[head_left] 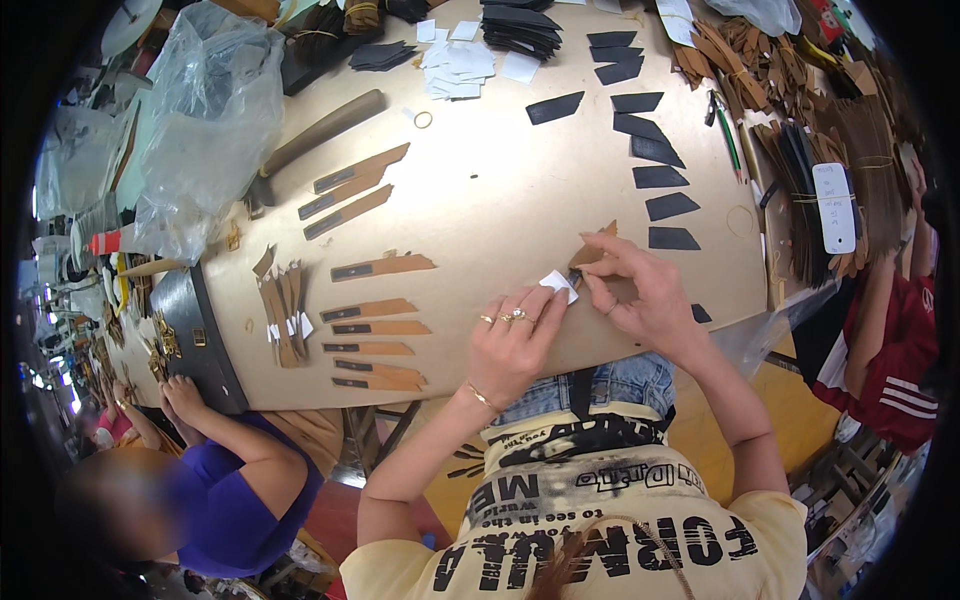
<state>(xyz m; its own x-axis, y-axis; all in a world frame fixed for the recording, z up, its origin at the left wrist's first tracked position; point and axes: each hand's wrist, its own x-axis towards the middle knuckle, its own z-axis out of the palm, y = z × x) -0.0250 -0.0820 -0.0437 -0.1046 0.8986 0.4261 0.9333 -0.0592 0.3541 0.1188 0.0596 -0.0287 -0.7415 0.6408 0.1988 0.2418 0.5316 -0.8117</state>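
Note:
Near the table's front edge, my left hand (515, 335) is closed, its fingertips on a small white paper square (559, 286). Right beside it my right hand (645, 300) pinches a brown leather piece (602, 238) that points away from me. The paper lies against the near end of the leather, where a dark bit shows; my fingers hide part of it. To the left lie several tan leather strips (395, 264) with dark patches. Several black leather pieces (660, 177) form a column on the right.
A hammer-like wooden handle (330, 130) lies behind the strips. White paper squares (457, 68) and stacked black pieces (520, 32) are at the back. Bundled leather strips (860, 180) and a green pencil (728, 140) are at right. At left, a person in purple (245, 480) handles a black case (190, 335).

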